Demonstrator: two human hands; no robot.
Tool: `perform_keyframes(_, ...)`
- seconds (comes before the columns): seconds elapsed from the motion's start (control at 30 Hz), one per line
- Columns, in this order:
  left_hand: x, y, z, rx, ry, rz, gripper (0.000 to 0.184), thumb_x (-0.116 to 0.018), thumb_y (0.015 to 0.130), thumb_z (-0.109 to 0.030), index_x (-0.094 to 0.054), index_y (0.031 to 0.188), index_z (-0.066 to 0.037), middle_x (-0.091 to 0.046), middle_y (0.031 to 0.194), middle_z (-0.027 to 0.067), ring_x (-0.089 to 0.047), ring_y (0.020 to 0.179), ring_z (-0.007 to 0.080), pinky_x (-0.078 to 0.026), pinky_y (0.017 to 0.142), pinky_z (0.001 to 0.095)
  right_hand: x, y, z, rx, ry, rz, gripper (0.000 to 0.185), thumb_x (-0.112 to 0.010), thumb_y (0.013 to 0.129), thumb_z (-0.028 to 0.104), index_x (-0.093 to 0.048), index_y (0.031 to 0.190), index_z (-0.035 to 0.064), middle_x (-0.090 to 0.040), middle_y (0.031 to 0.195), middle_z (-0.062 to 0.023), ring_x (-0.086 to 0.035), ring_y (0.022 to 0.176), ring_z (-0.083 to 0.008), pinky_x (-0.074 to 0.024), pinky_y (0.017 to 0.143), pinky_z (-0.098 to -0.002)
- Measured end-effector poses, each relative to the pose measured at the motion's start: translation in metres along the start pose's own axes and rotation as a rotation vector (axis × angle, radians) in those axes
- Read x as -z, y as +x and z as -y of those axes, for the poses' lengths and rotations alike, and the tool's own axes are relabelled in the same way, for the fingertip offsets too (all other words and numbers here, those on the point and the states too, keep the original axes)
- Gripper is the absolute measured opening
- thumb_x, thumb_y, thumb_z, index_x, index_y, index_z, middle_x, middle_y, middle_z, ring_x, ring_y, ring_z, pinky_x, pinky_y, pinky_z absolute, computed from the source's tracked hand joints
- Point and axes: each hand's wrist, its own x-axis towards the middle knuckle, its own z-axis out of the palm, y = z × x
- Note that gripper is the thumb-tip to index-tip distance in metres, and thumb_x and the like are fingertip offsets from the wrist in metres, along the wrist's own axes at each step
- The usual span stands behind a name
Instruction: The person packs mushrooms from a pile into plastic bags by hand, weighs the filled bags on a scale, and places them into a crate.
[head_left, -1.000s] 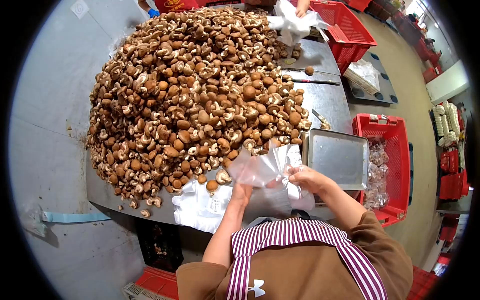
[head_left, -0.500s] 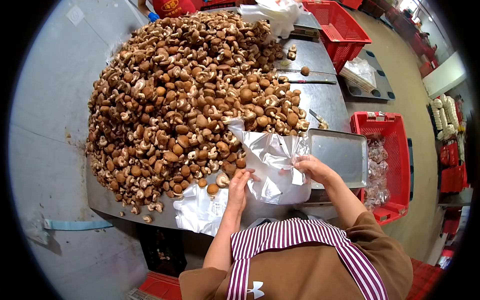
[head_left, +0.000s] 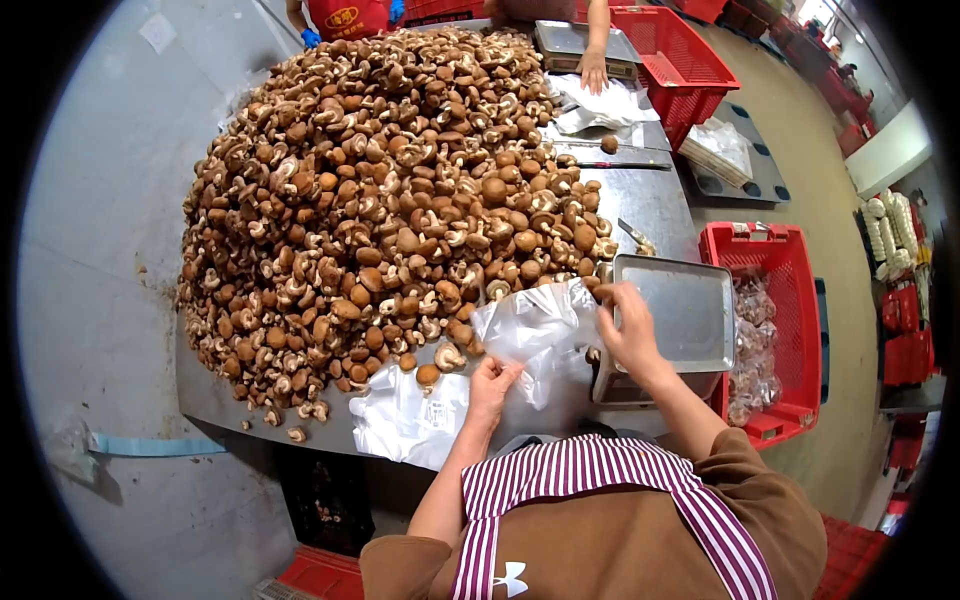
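Note:
A clear plastic bag (head_left: 535, 325) hangs between my two hands in front of the mushroom pile (head_left: 390, 200). My left hand (head_left: 490, 388) pinches its lower left edge between thumb and fingers. My right hand (head_left: 630, 325) is at the bag's upper right side, fingers curled at its edge; the exact grip is partly hidden. Beside my left hand, more plastic bags (head_left: 405, 420) lie flat at the table's front edge. A metal tray (head_left: 680, 310) on a scale stands just right of my right hand.
A red crate (head_left: 808, 340) holding packed bags (head_left: 752, 350) stands to the right. A knife (head_left: 635, 235) and a dark-handled tool (head_left: 625, 165) lie on the metal table. Across it, another person's hand (head_left: 593, 70) rests on white bags (head_left: 605, 108). Another red crate (head_left: 680, 60) is behind.
My right hand has moved up and slightly right along the bag, and the bag has shifted with it. My left hand is slightly lower. Across the table, the white bags now lie flat under a person's hand.

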Motion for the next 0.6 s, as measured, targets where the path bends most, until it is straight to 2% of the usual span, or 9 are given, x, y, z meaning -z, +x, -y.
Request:
perform_keyframes(0.07, -0.006, -0.002, 0.018, -0.034, 0.149, -0.007, 0.012, -0.074, 0.086, -0.005, -0.062, 0.087, -0.007, -0.062, 0.081, -0.0023, -0.054, 0.07, 0.0053, -0.044, 0.063, 0.0202, 0.0, -0.017, 0.032, -0.151, 0.247, 0.185, 0.018, -0.067, 0.087, 0.008, -0.062, 0.102, -0.0009, -0.063, 0.09, -0.0134, -0.063, 0.076, -0.0227, -0.0514, 0.068, -0.0349)
perform_keyframes(0.13, -0.014, -0.007, 0.032, -0.166, 0.243, 0.096, 0.015, -0.072, 0.083, 0.0, -0.059, 0.086, -0.005, -0.058, 0.076, -0.0039, -0.051, 0.066, 0.0046, -0.042, 0.058, 0.0211, -0.009, -0.034, 0.046, -0.145, 0.212, 0.422, 0.024, -0.072, 0.085, 0.015, -0.063, 0.102, 0.0, -0.065, 0.091, -0.0139, -0.065, 0.078, -0.0246, -0.0515, 0.068, -0.0353)
perform_keyframes(0.2, -0.035, -0.025, 0.029, -0.106, 0.284, 0.041, 0.013, -0.069, 0.084, 0.0, -0.061, 0.093, -0.004, -0.059, 0.079, -0.003, -0.051, 0.067, 0.0044, -0.046, 0.063, 0.0217, -0.016, -0.045, 0.048, -0.139, 0.042, 0.604, 0.029, -0.075, 0.083, 0.02, -0.063, 0.101, 0.0007, -0.066, 0.093, -0.0153, -0.066, 0.079, -0.0265, -0.0517, 0.068, -0.0357)
perform_keyframes(0.27, -0.032, -0.032, 0.033, -0.145, 0.359, 0.057, 0.01, -0.067, 0.084, -0.001, -0.06, 0.09, -0.004, -0.055, 0.076, -0.0046, -0.046, 0.064, 0.0035, -0.046, 0.061, 0.0218, -0.028, -0.064, 0.036, -0.091, 0.031, 0.593, 0.032, -0.077, 0.081, 0.023, -0.063, 0.098, 0.0005, -0.064, 0.088, -0.0149, -0.064, 0.076, -0.0277, -0.0511, 0.066, -0.0347)
perform_keyframes(0.33, -0.006, -0.03, 0.06, -0.231, 0.474, 0.113, 0.01, -0.07, 0.085, -0.003, -0.06, 0.084, -0.004, -0.051, 0.071, -0.0061, -0.043, 0.064, 0.0032, -0.043, 0.058, 0.0215, -0.02, -0.068, 0.045, -0.114, 0.157, 0.362, 0.029, -0.076, 0.082, 0.024, -0.063, 0.093, 0.001, -0.061, 0.083, -0.0142, -0.063, 0.076, -0.0278, -0.0505, 0.064, -0.0374)
perform_keyframes(0.4, -0.018, -0.043, 0.035, -0.181, 0.474, 0.064, 0.017, -0.073, 0.086, -0.007, -0.058, 0.078, -0.004, -0.047, 0.066, -0.0079, -0.041, 0.063, 0.003, -0.04, 0.056, 0.0213, -0.005, -0.063, 0.058, -0.063, 0.231, 0.258, 0.022, -0.075, 0.081, 0.015, -0.062, 0.092, 0.0005, -0.059, 0.081, -0.0131, -0.061, 0.071, -0.0268, -0.049, 0.061, -0.0374)
perform_keyframes(0.47, -0.021, -0.047, 0.032, -0.165, 0.465, -0.009, 0.038, -0.076, 0.083, -0.006, -0.043, 0.064, -0.003, -0.039, 0.061, -0.0059, -0.035, 0.06, 0.0053, -0.036, 0.051, 0.0246, 0.012, -0.056, 0.074, 0.144, 0.359, 0.232, 0.018, -0.072, 0.081, 0.008, -0.061, 0.093, 0.0003, -0.059, 0.085, -0.0129, -0.06, 0.073, -0.0273, -0.0484, 0.063, -0.0383)
perform_keyframes(0.5, -0.022, -0.051, 0.03, -0.124, 0.52, -0.021, 0.028, -0.072, 0.084, 0.0, -0.049, 0.067, -0.001, -0.048, 0.064, -0.0033, -0.042, 0.06, 0.0062, -0.039, 0.054, 0.0246, 0.009, -0.051, 0.081, 0.299, 0.415, 0.21, 0.016, -0.069, 0.082, 0.008, -0.061, 0.092, 0.0005, -0.06, 0.085, -0.0126, -0.059, 0.075, -0.0277, -0.0479, 0.067, -0.0394)
perform_keyframes(0.6, -0.035, -0.055, 0.032, -0.271, 0.303, 0.011, 0.02, -0.068, 0.082, 0.004, -0.053, 0.068, 0.001, -0.058, 0.071, 0.0009, -0.052, 0.065, 0.0086, -0.043, 0.058, 0.0246, -0.025, -0.063, 0.067, 0.201, 0.24, 0.351, 0.022, -0.07, 0.085, 0.022, -0.063, 0.091, 0.0017, -0.063, 0.084, -0.0135, -0.061, 0.078, -0.0288, -0.0481, 0.069, -0.0386)
